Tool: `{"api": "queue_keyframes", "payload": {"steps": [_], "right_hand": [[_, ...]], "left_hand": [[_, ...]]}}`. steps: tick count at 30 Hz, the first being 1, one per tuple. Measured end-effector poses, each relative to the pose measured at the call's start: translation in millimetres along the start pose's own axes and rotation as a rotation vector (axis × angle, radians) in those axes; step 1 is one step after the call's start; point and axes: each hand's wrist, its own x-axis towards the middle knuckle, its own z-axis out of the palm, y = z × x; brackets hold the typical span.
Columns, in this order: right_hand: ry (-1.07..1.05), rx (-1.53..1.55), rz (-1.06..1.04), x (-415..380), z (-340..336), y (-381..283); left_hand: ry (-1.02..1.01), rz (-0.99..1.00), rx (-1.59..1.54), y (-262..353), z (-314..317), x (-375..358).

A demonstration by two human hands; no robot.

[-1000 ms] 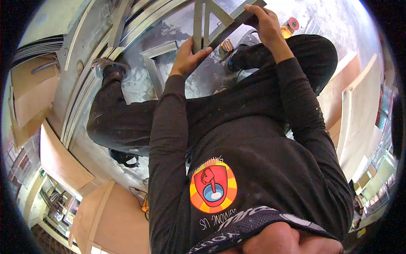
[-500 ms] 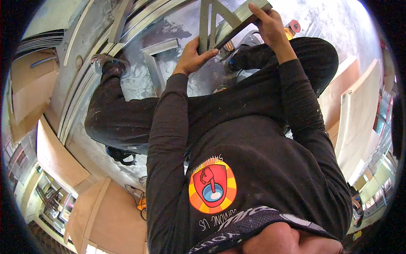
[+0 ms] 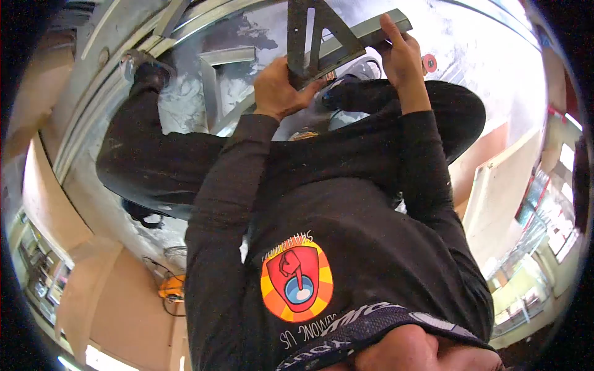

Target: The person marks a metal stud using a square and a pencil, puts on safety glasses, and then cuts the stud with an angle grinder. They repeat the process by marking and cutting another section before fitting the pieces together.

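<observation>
- Left hand [image 3: 281, 88] on the head view, and I see it closed round the lower corner of the square [image 3: 298, 43], thumb reaching along the near edge.
- Right hand [image 3: 399, 59] now: I have it gripping the bar [image 3: 371, 29] close to its far end, thumb up on the near face, fingers mostly hidden from me.
- That square sits between the two hands, flat side to my lens, its top running out of the picture.
- Behind it slants the bar, upper right to lower left; whether they touch along the whole edge, I can't tell.
- Both pieces are up over the floor [image 3: 185, 105], just ahead of the bent legs [image 3: 352, 148].
- Left of the left hand, I've got an L-shaped frame [image 3: 210, 86] lying on the floor, well apart from the square.
- Peeking out just beside the right wrist: a red disc [image 3: 429, 63].
- Over at upper left, rails [image 3: 88, 123] run past the left foot [image 3: 148, 71].
- Lower left, I spot an orange tool [image 3: 173, 286] with its cable, beside a brown board [image 3: 133, 297].
- Far right, pale panels [image 3: 504, 191] stand tilted.
</observation>
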Motion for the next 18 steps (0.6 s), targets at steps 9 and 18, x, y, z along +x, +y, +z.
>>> {"api": "queue_keyframes", "payload": {"steps": [9, 18], "right_hand": [[0.042, 0.006, 0.022, -7, 11, -10], [0.013, 0.012, -0.001, -8, 10, -9]], "left_hand": [[0.001, -0.029, -0.019, -3, 3, 6], [-0.023, 0.006, -0.094, -7, 4, 7]]}}
